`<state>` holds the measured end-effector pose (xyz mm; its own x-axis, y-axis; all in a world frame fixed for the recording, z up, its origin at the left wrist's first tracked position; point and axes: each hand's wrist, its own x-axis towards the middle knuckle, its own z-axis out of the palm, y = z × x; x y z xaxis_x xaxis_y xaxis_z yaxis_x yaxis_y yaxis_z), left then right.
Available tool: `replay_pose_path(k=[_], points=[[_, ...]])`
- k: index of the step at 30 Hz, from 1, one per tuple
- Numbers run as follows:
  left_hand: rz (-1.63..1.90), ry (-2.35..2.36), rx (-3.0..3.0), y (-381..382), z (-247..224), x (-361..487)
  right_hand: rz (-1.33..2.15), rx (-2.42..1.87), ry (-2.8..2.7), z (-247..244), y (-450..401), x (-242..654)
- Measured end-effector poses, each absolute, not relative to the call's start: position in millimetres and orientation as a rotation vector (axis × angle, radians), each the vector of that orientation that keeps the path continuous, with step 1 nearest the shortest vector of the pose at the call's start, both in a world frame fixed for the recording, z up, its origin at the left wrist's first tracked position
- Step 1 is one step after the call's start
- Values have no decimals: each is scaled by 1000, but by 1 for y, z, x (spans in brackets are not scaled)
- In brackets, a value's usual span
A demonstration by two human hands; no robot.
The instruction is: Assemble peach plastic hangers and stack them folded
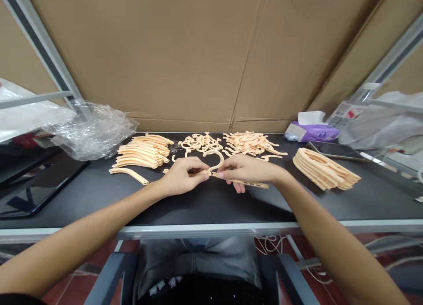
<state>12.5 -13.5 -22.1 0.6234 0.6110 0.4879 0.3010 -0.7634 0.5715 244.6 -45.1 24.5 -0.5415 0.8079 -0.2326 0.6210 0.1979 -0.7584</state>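
My left hand [181, 178] pinches the middle joint of a pale beige plastic coat hanger, its fingers closed near the base of the curved hook [220, 157]. On the other side of that joint, my right hand [249, 168] grips the slotted hanger arm [259, 184], which sticks out below the palm to the right. The hook points up between both hands. Most of the left part of the hanger is hidden behind my left fingers. A single loose hanger arm [130, 173] lies left of my left hand, in front of a stack of hanger arms [142, 151].
Behind my hands lie a pile of hooks [200, 142] and a pile of thin curved pieces [249, 143]. A stack of hangers [322, 168] sits at right, near a phone [335, 150] and purple tissue pack [312, 131]. Clear plastic wrap [95, 131] and a dark tablet-like device [39, 186] are left.
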Motion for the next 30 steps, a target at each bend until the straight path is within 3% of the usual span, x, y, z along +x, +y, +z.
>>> replay_pose_path(k=[18, 30], points=[[1257, 641, 2187, -13, -23, 10, 1230, -1179, -2178, 23, -44, 241], [1233, 651, 2101, -13, -21, 11, 1234, -1154, -2171, 21, -43, 240]])
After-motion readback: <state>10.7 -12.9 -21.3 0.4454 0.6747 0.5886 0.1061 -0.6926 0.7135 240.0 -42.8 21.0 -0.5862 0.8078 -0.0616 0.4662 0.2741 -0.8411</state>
